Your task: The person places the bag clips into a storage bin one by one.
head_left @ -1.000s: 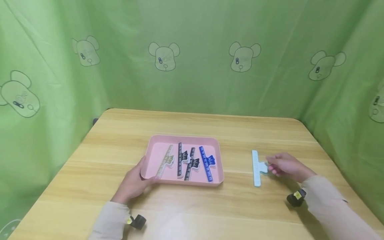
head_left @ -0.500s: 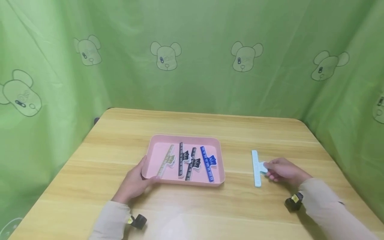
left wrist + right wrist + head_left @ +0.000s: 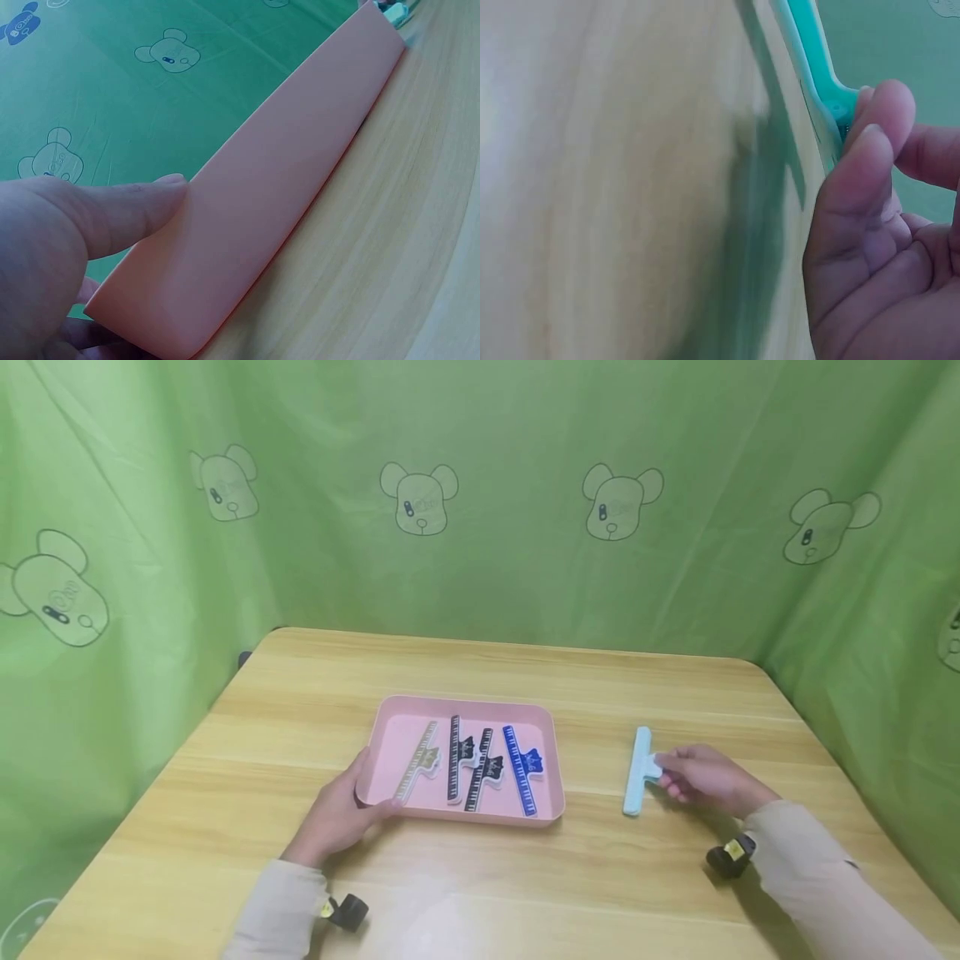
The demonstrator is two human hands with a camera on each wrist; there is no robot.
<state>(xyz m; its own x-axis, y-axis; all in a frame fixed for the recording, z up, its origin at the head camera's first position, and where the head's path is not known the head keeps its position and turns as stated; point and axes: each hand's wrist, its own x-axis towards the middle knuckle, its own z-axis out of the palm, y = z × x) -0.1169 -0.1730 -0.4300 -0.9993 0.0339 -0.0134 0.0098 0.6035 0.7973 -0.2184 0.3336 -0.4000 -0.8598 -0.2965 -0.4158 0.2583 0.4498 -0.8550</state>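
Note:
My right hand point(image 3: 708, 777) pinches the handle of a light blue clip point(image 3: 640, 772) with a long straight bar. In the right wrist view the clip point(image 3: 814, 45) is tilted above its shadow on the wood, thumb and fingertips meeting on its handle. At the left, my left hand point(image 3: 339, 810) grips the near left corner of a pink tray point(image 3: 465, 817), its thumb point(image 3: 142, 214) over the rim and its other fingers mostly hidden. Inside the tray lie a gold clip point(image 3: 414, 768), two black clips, one point(image 3: 454, 768) partly beside the other point(image 3: 480, 777), and a dark blue clip point(image 3: 521, 772), all with piano-key bars.
The wooden table point(image 3: 600, 885) carries the tray near its middle. Bare tabletop shows between the tray and the light blue clip. A green curtain point(image 3: 517, 585) with bear faces stands round the far and side edges.
My right hand has taken hold of the light blue clip's handle, and the clip has since tilted and shifted slightly. The left hand keeps its place on the tray.

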